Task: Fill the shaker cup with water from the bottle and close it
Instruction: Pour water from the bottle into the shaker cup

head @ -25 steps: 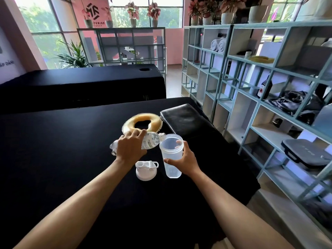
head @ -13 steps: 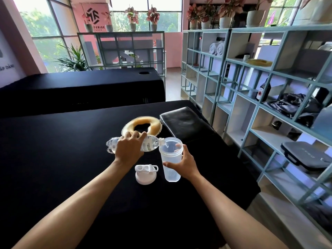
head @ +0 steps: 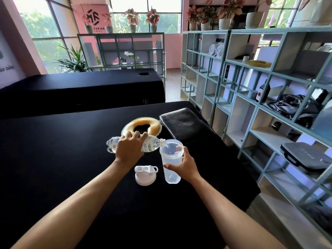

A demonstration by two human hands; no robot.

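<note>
My left hand (head: pixel 129 150) grips a clear plastic water bottle (head: pixel 150 144) lying almost level, its neck over the rim of the shaker cup (head: pixel 171 160). A thin stream of water runs into the cup. The cup is translucent, upright and without a lid, with a little water at its bottom. My right hand (head: pixel 186 165) is wrapped around its right side. The white shaker lid (head: pixel 145 175) lies on the black table (head: pixel 53 159) just left of the cup, below the bottle.
A tan ring cushion (head: pixel 142 125) lies behind the bottle, with a black padded cushion (head: pixel 185 124) to its right. Open blue-grey shelving (head: pixel 251 105) lines the right side past the table edge. A second black table (head: pixel 80 87) stands behind.
The bottle's base has risen from a low tilt to nearly level, and water now flows into the cup. The cup, lid and right hand have stayed in place.
</note>
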